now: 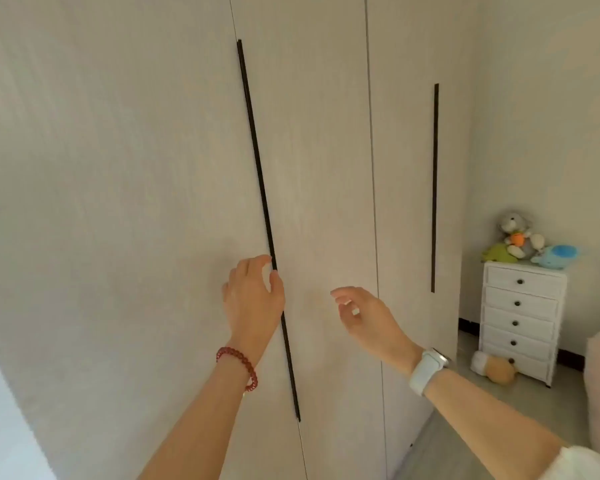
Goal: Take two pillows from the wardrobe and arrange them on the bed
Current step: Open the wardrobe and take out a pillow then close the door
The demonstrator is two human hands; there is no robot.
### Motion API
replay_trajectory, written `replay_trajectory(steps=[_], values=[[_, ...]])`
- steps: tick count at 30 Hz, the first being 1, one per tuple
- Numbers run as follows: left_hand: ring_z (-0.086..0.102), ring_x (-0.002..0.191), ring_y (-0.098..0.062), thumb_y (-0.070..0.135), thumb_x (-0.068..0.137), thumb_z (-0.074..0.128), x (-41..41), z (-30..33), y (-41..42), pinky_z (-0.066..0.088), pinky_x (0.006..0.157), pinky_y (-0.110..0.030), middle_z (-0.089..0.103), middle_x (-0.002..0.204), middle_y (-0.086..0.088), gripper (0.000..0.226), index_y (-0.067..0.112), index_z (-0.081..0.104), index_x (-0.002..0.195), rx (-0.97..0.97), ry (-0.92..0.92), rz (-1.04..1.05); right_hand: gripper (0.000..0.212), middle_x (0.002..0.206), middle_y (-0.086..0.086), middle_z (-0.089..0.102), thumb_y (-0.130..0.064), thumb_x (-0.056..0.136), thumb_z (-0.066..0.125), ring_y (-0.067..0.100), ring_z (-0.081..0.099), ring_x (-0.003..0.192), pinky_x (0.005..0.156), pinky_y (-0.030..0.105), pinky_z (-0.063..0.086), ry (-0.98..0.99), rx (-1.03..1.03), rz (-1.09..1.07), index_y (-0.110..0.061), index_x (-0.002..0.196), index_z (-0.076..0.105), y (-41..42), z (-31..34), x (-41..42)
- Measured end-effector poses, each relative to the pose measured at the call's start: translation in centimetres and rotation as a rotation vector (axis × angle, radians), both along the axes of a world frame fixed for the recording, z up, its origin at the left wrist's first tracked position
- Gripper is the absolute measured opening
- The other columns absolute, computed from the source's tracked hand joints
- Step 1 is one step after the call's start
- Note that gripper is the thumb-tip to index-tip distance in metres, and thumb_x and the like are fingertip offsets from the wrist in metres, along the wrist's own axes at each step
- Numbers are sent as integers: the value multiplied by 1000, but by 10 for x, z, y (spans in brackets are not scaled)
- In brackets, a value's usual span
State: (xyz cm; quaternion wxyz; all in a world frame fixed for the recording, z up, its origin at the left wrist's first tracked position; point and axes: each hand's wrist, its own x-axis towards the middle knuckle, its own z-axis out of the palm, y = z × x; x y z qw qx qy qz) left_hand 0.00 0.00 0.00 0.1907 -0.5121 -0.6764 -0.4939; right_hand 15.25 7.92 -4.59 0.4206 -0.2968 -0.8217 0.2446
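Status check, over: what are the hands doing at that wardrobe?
Left hand open, fingertips at the long black handle. Right hand open, empty, in front of the wardrobe. Doors closed, no pillows in sight. Nothing in the way.

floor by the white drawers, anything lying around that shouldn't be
Yes: a soft toy lies on its side on the floor against the white drawers, while other soft toys sit on top. It looks fallen. The wardrobe doors are shut.

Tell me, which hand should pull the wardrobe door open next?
The left hand, probably. Its fingers are already curled at the long black handle of the shut wardrobe door. The right hand hangs open in front of the next door, touching nothing.
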Motion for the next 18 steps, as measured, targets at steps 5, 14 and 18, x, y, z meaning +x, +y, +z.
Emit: replay_trajectory(steps=[5,14,18], values=[[59,89,-34,4,75,67,-32,-17,77,42,77,-45,66,98,-15,30,5,62,105,125,166,205,43,134,9,44,-14,88,48,25,40,123,94,35,45,-159,396,-63,-17,130,40,80,15,-63],[48,85,-22,16,75,63,-59,-56,144,29,76,-35,66,81,-3,27,11,59,101,247,259,574,67,150,18,16,-44,87,48,36,9,139,102,67,17,-338,846,11,-23,141,16,195,-31,-126],[45,86,-23,20,75,67,-51,-55,151,30,77,-37,64,79,-5,22,11,60,93,197,214,696,63,149,13,10,-48,90,33,35,9,137,100,71,13,-277,903,36,-25,142,6,215,-47,-136]])
